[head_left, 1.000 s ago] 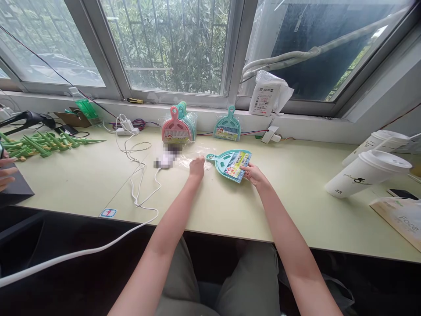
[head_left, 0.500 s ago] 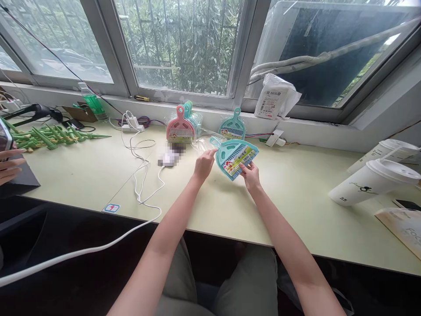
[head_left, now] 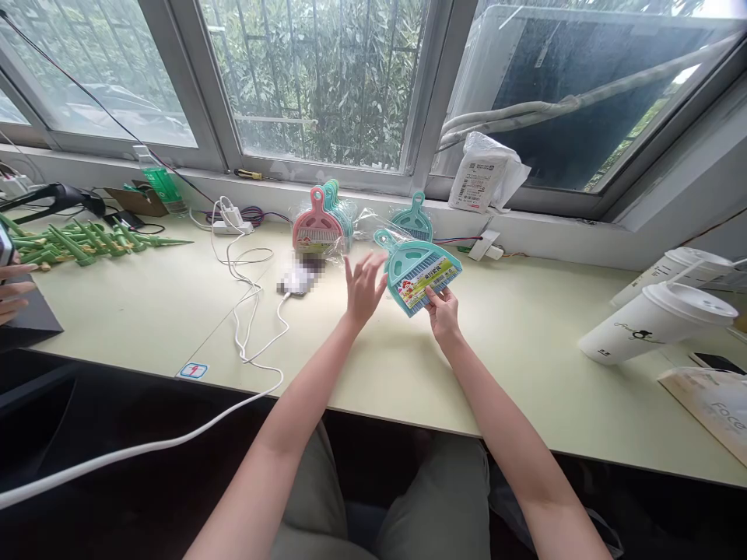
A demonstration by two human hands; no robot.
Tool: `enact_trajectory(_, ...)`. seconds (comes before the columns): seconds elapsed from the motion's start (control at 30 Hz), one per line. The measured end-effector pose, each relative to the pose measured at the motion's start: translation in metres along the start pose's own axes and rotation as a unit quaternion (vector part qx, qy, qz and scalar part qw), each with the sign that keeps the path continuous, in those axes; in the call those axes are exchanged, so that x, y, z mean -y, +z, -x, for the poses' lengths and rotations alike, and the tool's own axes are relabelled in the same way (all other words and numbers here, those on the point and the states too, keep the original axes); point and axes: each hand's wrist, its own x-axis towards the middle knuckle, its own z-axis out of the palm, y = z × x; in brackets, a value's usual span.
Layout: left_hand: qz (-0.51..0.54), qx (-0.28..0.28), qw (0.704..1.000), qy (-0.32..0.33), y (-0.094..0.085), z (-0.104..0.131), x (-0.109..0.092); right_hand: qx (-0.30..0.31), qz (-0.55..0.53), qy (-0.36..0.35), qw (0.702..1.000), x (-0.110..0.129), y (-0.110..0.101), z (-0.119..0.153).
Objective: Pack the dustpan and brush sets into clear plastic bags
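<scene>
My right hand (head_left: 443, 313) grips the lower edge of a teal dustpan and brush set (head_left: 421, 268) with a yellow-green label, held tilted above the table. Just left of it, my left hand (head_left: 364, 289) has its fingers spread, close to the set's handle side; whether a fingertip touches the clear wrap there is hard to tell. Behind stand a wrapped pink dustpan set (head_left: 318, 224) with several teal ones at its back, and another teal set (head_left: 413, 218) by the wall.
On the pale table (head_left: 513, 389) are a white cable (head_left: 250, 311), a blurred device (head_left: 300, 278), a power strip (head_left: 232, 225), white cups (head_left: 654, 323) and green pieces (head_left: 87, 239). Another person's hand (head_left: 15, 292) shows at the far left.
My left hand has opened from a closed hold at the set's handle side, its fingers now raised and spread. The set has tilted slightly, its handle rising a little.
</scene>
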Motion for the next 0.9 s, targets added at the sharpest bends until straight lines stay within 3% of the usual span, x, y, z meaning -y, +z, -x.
enact_trajectory(0.07,0.003,-0.067,0.994,-0.090,-0.002,0.000,-0.004,0.004,0.001,-0.002,1.000,0.001,0.001,0.001)
enact_trajectory(0.17,0.018,-0.177,0.955,-0.239,-0.001,-0.003,0.001,-0.004,-0.003,-0.011,1.000,0.003,0.003,0.004)
enact_trajectory(0.23,0.091,-0.193,0.935,-0.283,0.004,-0.006,0.008,-0.007,-0.010,-0.021,1.000,0.004,0.003,0.003)
enact_trajectory(0.3,0.233,-0.145,0.923,-0.271,0.009,-0.010,0.016,-0.006,-0.013,-0.024,1.000,0.005,0.002,0.002)
enact_trajectory(0.43,0.461,-0.056,0.857,-0.223,0.015,-0.018,0.023,0.021,0.018,0.003,1.000,0.008,-0.002,-0.002)
enact_trajectory(0.57,0.521,-0.017,0.818,-0.245,0.014,-0.020,0.023,0.037,0.035,0.018,0.999,0.009,0.001,0.000)
enact_trajectory(0.77,0.551,0.099,0.794,-0.237,0.019,-0.013,0.014,0.038,0.001,0.029,0.999,0.008,0.010,0.006)
enact_trajectory(0.9,0.572,0.129,0.775,-0.238,0.023,-0.009,0.012,0.018,-0.001,0.024,1.000,0.007,0.012,0.007)
